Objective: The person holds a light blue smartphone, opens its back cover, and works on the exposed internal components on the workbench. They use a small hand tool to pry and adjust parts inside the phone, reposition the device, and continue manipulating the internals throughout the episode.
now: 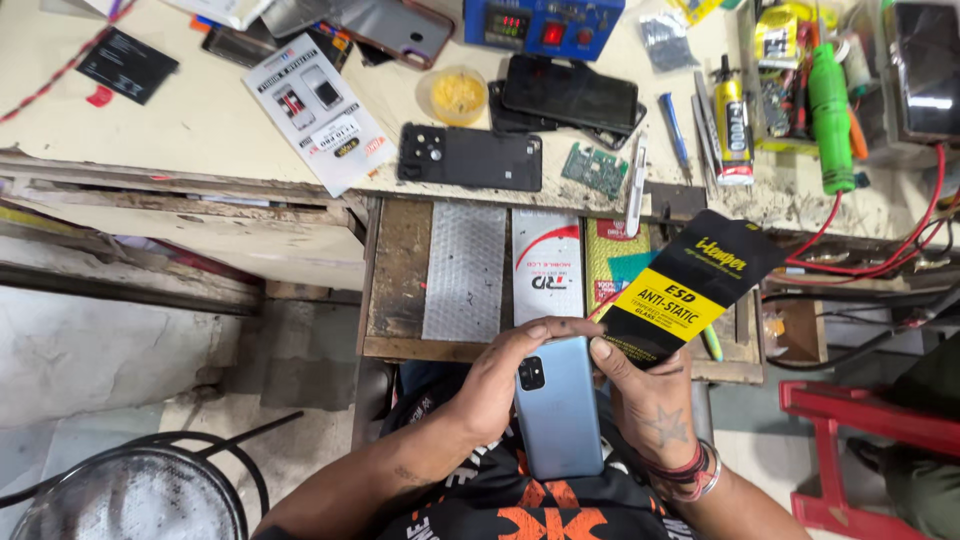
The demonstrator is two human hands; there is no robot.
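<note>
Left hand (497, 385) fingers grip 1 blue phone (558, 408), back up; right hand (650, 395) fingers pinch a black-yellow packet (690, 285), apparently unopened, nothing applied yet.

phone (560, 420) screen side hidden, wire stool (130, 490) cut off at edge

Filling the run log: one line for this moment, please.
left hand: holds blue phone, back up | right hand: holds black-yellow packet | open drawer ahead
</note>
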